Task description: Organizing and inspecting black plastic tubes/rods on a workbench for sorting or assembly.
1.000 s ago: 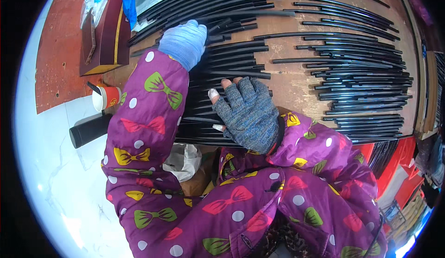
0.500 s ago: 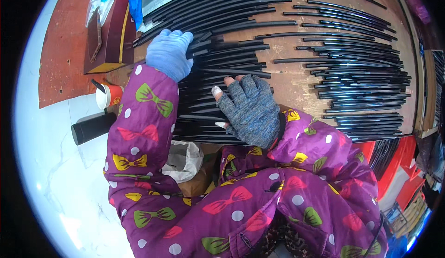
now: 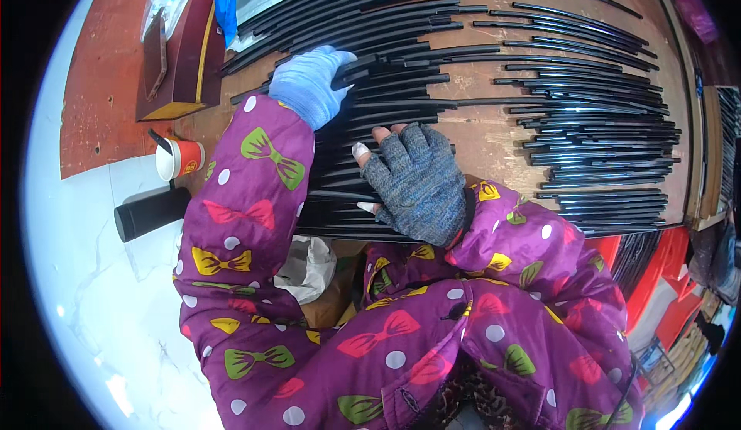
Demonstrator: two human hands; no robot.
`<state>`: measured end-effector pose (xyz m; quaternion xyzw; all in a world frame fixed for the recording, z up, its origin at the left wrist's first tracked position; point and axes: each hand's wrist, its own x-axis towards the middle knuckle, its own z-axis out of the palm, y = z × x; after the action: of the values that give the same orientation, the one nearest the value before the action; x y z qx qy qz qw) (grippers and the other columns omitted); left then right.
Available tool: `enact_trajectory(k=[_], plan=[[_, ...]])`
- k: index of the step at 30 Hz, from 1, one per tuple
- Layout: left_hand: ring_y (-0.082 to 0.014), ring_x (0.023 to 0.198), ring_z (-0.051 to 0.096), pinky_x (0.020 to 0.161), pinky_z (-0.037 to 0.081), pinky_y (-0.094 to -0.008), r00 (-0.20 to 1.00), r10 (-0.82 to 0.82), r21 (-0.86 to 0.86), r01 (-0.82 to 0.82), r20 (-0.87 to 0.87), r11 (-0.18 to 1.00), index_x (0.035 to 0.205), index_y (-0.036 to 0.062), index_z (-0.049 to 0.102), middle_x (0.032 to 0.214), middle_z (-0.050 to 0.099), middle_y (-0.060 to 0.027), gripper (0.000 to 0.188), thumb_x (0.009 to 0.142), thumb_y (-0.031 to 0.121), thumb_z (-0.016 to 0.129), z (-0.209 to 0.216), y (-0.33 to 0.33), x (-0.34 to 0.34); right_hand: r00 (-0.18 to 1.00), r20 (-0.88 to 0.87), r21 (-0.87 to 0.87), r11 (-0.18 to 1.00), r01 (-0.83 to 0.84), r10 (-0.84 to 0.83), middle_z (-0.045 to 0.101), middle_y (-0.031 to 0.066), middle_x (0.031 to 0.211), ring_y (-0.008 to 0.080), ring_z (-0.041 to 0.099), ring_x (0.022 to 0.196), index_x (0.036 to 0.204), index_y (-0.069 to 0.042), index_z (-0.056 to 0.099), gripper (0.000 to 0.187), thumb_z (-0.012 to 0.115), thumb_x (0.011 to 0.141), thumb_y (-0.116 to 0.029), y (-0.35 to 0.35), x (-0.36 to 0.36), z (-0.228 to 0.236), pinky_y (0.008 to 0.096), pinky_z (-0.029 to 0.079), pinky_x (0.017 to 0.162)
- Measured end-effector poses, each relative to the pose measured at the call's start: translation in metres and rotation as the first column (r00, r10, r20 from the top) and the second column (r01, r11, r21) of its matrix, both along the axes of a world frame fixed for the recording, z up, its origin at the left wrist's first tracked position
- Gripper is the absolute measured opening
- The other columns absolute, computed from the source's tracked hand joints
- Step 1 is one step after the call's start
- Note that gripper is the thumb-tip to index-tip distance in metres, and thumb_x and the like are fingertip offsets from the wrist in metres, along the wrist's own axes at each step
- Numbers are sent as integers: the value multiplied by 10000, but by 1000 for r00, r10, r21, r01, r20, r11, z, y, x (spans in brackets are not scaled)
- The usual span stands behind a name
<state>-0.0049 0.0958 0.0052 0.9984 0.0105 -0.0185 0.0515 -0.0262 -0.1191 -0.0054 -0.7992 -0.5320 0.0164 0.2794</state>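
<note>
My left hand (image 3: 312, 86), in a light blue glove, is closed around the end of a black tube (image 3: 369, 67) at the upper middle of the table. More black tubes (image 3: 351, 148) lie side by side beneath and around it, pointing left to right. My right hand (image 3: 417, 175), in a grey-blue fingerless glove with white wrapping on some fingertips, rests with fingers spread on the near tubes. To the right lies a row of glossy black tubes (image 3: 602, 133); a few tubes from the left group reach its left ends.
A dark red box (image 3: 181, 59) with a phone-like slab leaning on it stands at the left. Nearer are a red and white cup (image 3: 181, 160) and a black cylinder (image 3: 150, 214). A white bag (image 3: 305, 272) sits below the table edge, red plastic (image 3: 660, 275) at the lower right.
My left hand has moved right and slightly nearer, and several tubes by it have shifted right toward the glossy row. My right hand has stayed in place.
</note>
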Motion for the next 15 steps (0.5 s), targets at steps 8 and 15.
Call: enact_trajectory(k=[8, 15], plan=[[-294, 846, 598, 767, 472, -362, 993, 100, -47, -103, -61, 994, 1067, 57, 581, 929, 612, -125, 402, 733, 256, 685, 7, 2, 5, 1000, 12, 0, 1000, -1, 1, 500, 185, 1172, 346, 474, 1056, 1182, -86, 495, 715, 719, 560, -360, -1, 1, -3, 486, 371, 846], [-292, 902, 589, 792, 466, -362, 971, 91, -29, -100, -223, 995, 1120, 74, 564, 950, 612, -133, 432, 758, 288, 662, 12, -11, 24, 1000, -3, 5, 1000, -8, 8, 502, 186, 1166, 348, 475, 1053, 1185, -83, 490, 708, 714, 570, -354, 1, 2, 1, 496, 362, 855]])
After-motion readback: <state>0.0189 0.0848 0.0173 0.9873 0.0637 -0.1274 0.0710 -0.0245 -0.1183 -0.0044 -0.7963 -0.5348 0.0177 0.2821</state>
